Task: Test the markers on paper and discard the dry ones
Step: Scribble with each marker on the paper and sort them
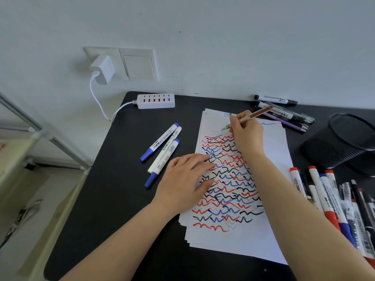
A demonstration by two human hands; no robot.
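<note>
A stack of white paper (269, 236) covered in red, blue and black squiggles lies on the black table (113, 209). My left hand (182, 183) rests flat on the sheet's left edge with straight fingers. My right hand (245, 134) grips a slim tan pen (255, 114), its tip touching the paper near the top. Three white markers (162, 153), two with blue caps, lie left of the paper. Several markers and pens (334, 203) are piled at the right edge. More pens (284, 110) lie at the back by the wall.
A black mesh cup (345, 142) stands at the right. A white USB hub (156, 101) sits at the table's back, cabled to a charger (101, 69) in the wall socket. A metal frame (40, 134) stands to the left, past the table's edge.
</note>
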